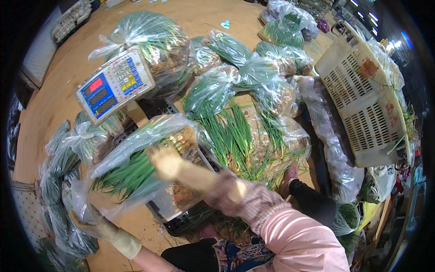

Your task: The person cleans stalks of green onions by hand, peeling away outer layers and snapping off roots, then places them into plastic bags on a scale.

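A clear plastic bag (136, 139) lies over the platform of a weighing scale (159, 207), with a bunch of green onions (127, 175) inside it. The roots point away to the upper right and the green tops towards the bag's mouth at lower left. My right hand (166, 162), in a pale glove and blurred, is over the onions at the bag; whether its fingers grip anything cannot be made out. At lower left my left hand (97, 226), also gloved, holds the loose film at the bag's mouth. Some fingers are hidden by the film.
The scale's display (115, 86) stands at upper left beside a large full bag (153, 44). Loose green onions (234, 132) lie on plastic to the right. Filled bags (217, 85) lie beyond, others (61, 190) at left. A plastic crate (363, 98) is tilted at right.
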`<action>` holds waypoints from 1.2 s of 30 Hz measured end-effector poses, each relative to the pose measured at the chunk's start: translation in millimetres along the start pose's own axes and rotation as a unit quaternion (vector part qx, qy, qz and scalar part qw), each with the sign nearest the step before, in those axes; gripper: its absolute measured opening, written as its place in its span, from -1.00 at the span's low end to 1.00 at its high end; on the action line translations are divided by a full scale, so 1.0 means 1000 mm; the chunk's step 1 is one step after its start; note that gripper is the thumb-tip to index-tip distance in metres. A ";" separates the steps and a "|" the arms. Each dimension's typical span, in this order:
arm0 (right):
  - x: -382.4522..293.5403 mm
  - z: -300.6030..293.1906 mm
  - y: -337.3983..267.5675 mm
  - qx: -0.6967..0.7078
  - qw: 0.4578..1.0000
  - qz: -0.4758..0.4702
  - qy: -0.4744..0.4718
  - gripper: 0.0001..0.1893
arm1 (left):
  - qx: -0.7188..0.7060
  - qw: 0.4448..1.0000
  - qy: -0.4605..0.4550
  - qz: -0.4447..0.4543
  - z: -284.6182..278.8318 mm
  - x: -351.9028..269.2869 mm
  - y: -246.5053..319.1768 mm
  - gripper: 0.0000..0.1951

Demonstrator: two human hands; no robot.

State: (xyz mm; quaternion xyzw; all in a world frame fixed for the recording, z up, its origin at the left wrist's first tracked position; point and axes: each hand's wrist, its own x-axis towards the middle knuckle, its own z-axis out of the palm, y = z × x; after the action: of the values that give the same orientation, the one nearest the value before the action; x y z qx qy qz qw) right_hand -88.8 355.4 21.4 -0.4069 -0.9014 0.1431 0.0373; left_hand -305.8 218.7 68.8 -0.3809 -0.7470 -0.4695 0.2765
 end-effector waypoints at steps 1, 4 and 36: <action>-0.028 -0.021 -0.003 0.148 0.988 -0.037 -0.014 -0.40 | 0.065 0.989 0.026 0.127 0.000 0.002 0.017 -0.43; -0.117 0.018 0.031 0.408 0.892 -0.028 0.194 -0.52 | -0.008 0.991 -0.021 0.132 0.004 -0.027 0.103 -0.47; -0.176 0.238 0.356 0.148 0.768 0.592 -0.192 -0.64 | -0.203 0.742 -0.627 0.119 0.076 -0.195 0.244 -0.52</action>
State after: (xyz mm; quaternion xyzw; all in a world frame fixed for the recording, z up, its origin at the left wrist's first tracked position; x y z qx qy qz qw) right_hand 242.1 393.8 -300.4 -0.8133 -0.4377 0.3440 -0.1690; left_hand 0.3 293.4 7.3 -0.7221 -0.5876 -0.2284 -0.2849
